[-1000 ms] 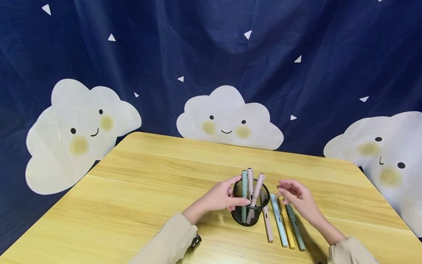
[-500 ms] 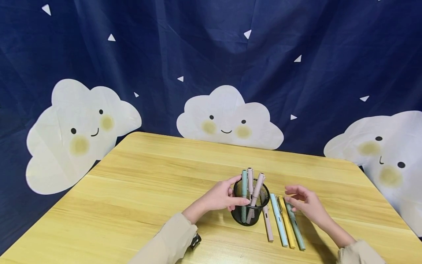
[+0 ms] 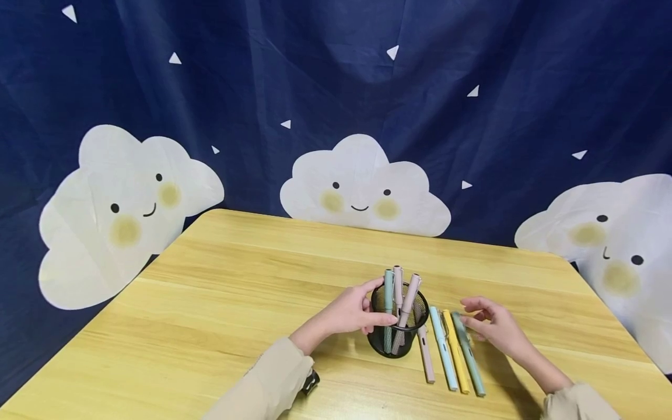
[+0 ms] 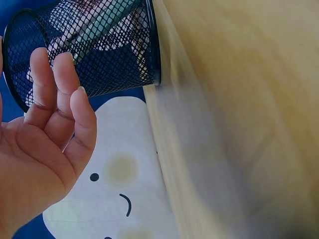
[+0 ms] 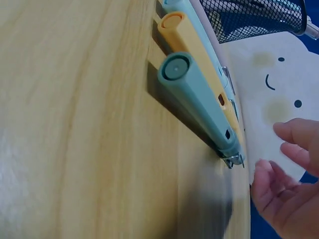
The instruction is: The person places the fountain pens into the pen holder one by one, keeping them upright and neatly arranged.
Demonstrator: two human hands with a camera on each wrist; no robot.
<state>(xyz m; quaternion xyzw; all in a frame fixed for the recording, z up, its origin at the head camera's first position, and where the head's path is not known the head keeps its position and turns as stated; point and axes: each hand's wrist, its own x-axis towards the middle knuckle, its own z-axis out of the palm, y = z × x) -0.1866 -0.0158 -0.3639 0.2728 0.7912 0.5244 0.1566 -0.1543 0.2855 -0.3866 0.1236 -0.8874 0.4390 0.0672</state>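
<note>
Head view: a person sits at a pale wooden worktop (image 3: 220, 303), both hands out by a black mesh pen cup (image 3: 397, 338).
Left hand: the left hand (image 3: 353, 312) is wrapped round the cup's left side, thumb up near the rim, fingers (image 4: 62, 87) curved against the mesh.
Pen cup: standing upright near the middle of the worktop, with three pens inside, one green and two pinkish, tops poking above the rim.
Right hand: the right hand (image 3: 493, 326) hovers just right of the green pen (image 3: 467, 359), fingers (image 5: 294, 134) loosely apart and holding nothing; the tips are close to the pen's far end, and I cannot tell whether they touch it.
Row of pens: four lie side by side just right of the cup: pink pen (image 3: 426, 361), blue pen (image 3: 443, 353), yellow pen (image 3: 455, 356), then the green one outermost.
Right wrist view: the green pen (image 5: 199, 102) lies flat, pressed against the yellow pen (image 5: 192, 47).
Backdrop: a dark blue cloth (image 3: 315, 70) with smiling white clouds.
</note>
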